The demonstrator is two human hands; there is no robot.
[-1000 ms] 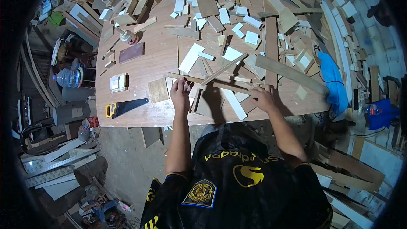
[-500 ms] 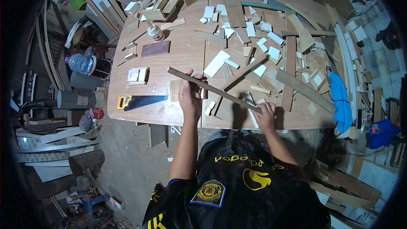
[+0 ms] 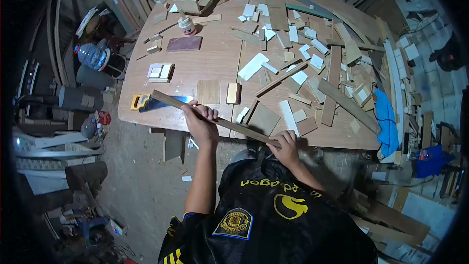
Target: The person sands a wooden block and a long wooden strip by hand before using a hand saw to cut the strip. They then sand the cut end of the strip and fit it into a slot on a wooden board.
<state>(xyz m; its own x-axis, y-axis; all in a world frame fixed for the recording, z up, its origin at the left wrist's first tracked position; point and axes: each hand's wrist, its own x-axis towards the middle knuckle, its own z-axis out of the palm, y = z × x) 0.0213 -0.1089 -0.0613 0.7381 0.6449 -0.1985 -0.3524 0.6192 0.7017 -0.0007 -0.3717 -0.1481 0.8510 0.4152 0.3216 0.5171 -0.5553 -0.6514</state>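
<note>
A long, narrow wooden strip (image 3: pixel 234 126) slants across in front of me, its left end higher up in the view. My left hand (image 3: pixel 199 120) is closed around it left of its middle. At its lower right end, my right hand (image 3: pixel 285 146) grips it. The strip's left end overlaps the hand saw (image 3: pixel 161 101), which has a yellow handle and lies on the table. Beyond the strip lie a square wooden piece (image 3: pixel 208 91) and a small block with a pale top (image 3: pixel 234 93).
Wood offcuts (image 3: pixel 293 34) cover the right half of the table (image 3: pixel 132 76). A glue bottle (image 3: pixel 186 25), a dark red block (image 3: pixel 184 44) and a small stack of pieces (image 3: pixel 160 72) stand at left. A blue cloth (image 3: pixel 387 122) hangs over the right edge.
Both hands have moved left and nearer my body with the wooden strip. Its left end now overlaps the saw, and the square piece and small block have come into full view.
</note>
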